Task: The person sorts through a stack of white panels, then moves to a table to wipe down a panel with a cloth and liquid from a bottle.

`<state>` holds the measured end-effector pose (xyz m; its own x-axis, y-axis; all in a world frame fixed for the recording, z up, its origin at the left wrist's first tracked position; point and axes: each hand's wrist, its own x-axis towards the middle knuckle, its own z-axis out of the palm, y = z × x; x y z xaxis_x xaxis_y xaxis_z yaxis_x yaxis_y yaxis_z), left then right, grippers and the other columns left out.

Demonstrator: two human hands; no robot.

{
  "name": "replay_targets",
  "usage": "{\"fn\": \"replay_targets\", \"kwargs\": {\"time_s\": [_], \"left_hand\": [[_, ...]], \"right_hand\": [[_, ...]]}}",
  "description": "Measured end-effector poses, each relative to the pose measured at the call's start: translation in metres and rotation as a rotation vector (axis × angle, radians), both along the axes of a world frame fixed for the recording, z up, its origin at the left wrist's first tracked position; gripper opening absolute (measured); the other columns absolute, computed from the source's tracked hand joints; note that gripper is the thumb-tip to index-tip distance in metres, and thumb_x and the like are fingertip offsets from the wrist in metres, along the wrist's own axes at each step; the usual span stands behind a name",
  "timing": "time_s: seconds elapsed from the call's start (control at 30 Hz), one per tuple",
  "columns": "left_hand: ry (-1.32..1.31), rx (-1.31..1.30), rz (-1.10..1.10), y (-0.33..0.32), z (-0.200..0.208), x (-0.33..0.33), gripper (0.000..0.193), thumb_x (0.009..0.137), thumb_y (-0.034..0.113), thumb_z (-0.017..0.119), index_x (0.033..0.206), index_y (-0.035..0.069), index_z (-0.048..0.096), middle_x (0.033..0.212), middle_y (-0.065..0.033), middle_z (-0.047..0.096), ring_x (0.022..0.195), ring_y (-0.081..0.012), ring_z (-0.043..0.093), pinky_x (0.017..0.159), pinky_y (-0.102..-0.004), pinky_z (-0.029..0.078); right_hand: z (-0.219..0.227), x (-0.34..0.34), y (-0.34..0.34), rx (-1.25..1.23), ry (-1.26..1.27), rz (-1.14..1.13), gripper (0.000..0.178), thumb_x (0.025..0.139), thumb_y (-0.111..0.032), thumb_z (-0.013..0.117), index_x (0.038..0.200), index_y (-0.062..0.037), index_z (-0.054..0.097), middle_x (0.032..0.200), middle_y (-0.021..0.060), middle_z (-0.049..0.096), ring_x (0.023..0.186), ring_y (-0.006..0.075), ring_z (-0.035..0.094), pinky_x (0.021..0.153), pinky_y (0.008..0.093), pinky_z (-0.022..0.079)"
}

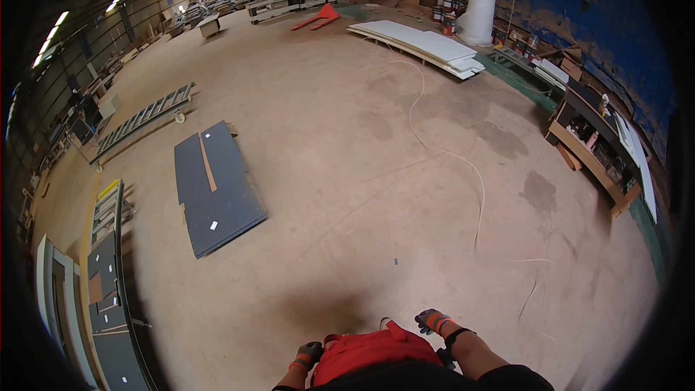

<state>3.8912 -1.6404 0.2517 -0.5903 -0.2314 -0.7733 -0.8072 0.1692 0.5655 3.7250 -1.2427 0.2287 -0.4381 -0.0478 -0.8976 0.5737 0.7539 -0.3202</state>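
My left hand (310, 352), in a dark work glove with an orange cuff, hangs beside the red apron (373, 355) at my waist. Its fingers look curled in, and nothing shows in them. On the other side my right hand (432, 321), in a grey and orange glove, is held out a little from the body. Its fingers are loosely bent and slightly apart, with no object between them. Neither hand touches anything on the floor. A shoe tip (386, 323) shows past the apron.
Dark grey panels (224, 210) lie low at the left, near a roller conveyor (145, 122). More panels (119, 347) rest on a rack at the near left. A pale hose (481, 195) snakes over the floor. White boards (416, 42), a red pallet jack (318, 18) and a cluttered workbench (594, 145) stand farther off.
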Motion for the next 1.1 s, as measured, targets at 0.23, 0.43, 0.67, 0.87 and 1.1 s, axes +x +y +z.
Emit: {"fn": "replay_targets", "kwargs": {"time_s": [0.23,0.43,0.67,0.87,1.1], "left_hand": [[0.067,0.013,0.025,-0.001,-0.016,0.007,0.027,0.082,0.029,0.053,0.087,0.009,0.07,0.077,-0.0033,0.067,0.066,-0.0117,0.059,0.063,-0.0297,0.047],[0.074,-0.002,0.056,0.001,-0.012,0.006,0.03,0.082,0.031,0.052,0.089,0.009,0.071,0.074,-0.0024,0.066,0.062,-0.0117,0.057,0.059,-0.0292,0.046],[0.055,0.003,0.095,0.0,-0.003,0.008,0.029,0.083,0.03,0.052,0.09,0.009,0.07,0.073,-0.0022,0.065,0.059,-0.0113,0.056,0.055,-0.0283,0.045],[0.074,0.052,0.14,0.003,-0.024,0.014,0.029,0.084,0.032,0.051,0.085,0.009,0.068,0.07,-0.0024,0.064,0.058,-0.012,0.056,0.057,-0.0282,0.045],[0.143,0.006,-0.051,-0.004,-0.035,0.012,0.026,0.086,0.029,0.05,0.084,0.007,0.064,0.072,-0.0082,0.061,0.062,-0.0146,0.057,0.061,-0.0287,0.048]], "right_hand": [[-0.002,0.002,0.003,-0.006,-0.014,-0.022,0.032,0.086,-0.031,0.045,0.086,-0.0045,0.065,0.081,0.0086,0.068,0.066,0.0198,0.066,0.06,0.0343,0.053],[-0.003,0.001,0.003,0.001,-0.026,-0.027,0.032,0.086,-0.03,0.045,0.09,-0.0048,0.065,0.086,0.0084,0.068,0.067,0.0196,0.067,0.059,0.0347,0.054],[0.0,-0.009,-0.004,-0.039,-0.059,-0.018,0.029,0.088,-0.029,0.048,0.097,-0.0041,0.059,0.089,0.0103,0.067,0.068,0.0226,0.068,0.058,0.0363,0.056],[-0.034,0.001,0.014,-0.094,-0.119,-0.052,0.031,0.091,-0.027,0.041,0.1,-0.001,0.057,0.091,0.0137,0.067,0.069,0.0265,0.067,0.061,0.0408,0.056],[-0.065,0.0,0.057,-0.093,0.475,0.936,0.019,0.085,-0.022,0.047,0.087,-0.0086,0.061,0.097,0.0134,0.067,0.087,0.0285,0.066,0.074,0.0376,0.053]]}}
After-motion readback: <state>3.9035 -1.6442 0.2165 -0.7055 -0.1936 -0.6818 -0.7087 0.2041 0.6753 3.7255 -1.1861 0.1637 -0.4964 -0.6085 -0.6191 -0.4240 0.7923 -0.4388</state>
